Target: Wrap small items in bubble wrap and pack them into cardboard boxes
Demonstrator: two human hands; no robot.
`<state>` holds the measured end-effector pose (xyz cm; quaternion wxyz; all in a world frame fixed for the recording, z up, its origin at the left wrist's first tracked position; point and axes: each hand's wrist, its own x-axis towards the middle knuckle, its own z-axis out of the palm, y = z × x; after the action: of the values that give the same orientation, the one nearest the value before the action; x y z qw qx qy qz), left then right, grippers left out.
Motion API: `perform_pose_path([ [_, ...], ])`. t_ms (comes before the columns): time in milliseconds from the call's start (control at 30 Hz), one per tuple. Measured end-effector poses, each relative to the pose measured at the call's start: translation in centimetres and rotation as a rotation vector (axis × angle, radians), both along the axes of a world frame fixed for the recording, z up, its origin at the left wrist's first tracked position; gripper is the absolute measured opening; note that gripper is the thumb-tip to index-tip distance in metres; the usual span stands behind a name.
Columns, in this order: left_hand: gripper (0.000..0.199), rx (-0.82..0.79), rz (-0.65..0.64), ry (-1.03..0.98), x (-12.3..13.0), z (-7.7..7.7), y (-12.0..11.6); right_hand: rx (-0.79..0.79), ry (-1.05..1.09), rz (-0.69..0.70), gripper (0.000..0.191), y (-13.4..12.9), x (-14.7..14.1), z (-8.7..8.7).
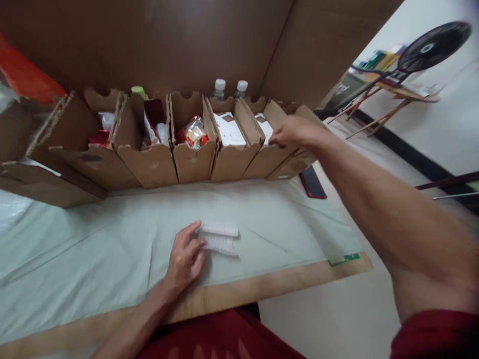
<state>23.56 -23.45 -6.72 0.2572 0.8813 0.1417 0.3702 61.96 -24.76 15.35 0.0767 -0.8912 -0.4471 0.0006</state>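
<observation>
My left hand [186, 257] rests on the pale green cloth, fingers apart, its fingertips touching the left end of a translucent wrapped item [219, 238] that looks like bubble wrap. Over the right end of a row of cardboard bins, my right hand [290, 132] reaches in with curled fingers beside a white item [264, 127] in a bin. Whether those fingers hold anything is hidden. The neighbouring bin holds a white card or box [229, 130]. Further left, one bin contains a clear and red packet [194, 132].
Behind the bins stand two white-capped bottles [219, 87] [241, 88] and a yellow-green cap [139, 91]. A dark flat object [313, 183] lies by the rightmost bin. The wooden table edge [232, 293] runs close to my body. A fan [426, 48] is at the upper right.
</observation>
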Motion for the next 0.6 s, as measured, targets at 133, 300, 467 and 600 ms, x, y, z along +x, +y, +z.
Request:
perform_pose_path([
  [133, 0.022, -0.084, 0.04, -0.066, -0.7, 1.2, 0.3, 0.458, -0.184, -0.065, 0.017, -5.8, -4.2, 5.0],
  [300, 0.022, -0.058, 0.145, -0.17, -2.4, 3.9, 0.2, 0.865, 0.077, 0.093, 0.015, -10.6, -13.2, 0.5],
  [467, 0.054, 0.057, 0.07, 0.027, -3.8, 3.0, 0.4, 0.14, 0.799, 0.465, 0.02, -10.2, -17.1, -8.7],
  [600, 0.071, 0.161, -0.061, 0.223, -3.4, 0.8, 0.7, 0.16, 0.592, 0.421, 0.025, -8.9, -13.9, -5.5],
])
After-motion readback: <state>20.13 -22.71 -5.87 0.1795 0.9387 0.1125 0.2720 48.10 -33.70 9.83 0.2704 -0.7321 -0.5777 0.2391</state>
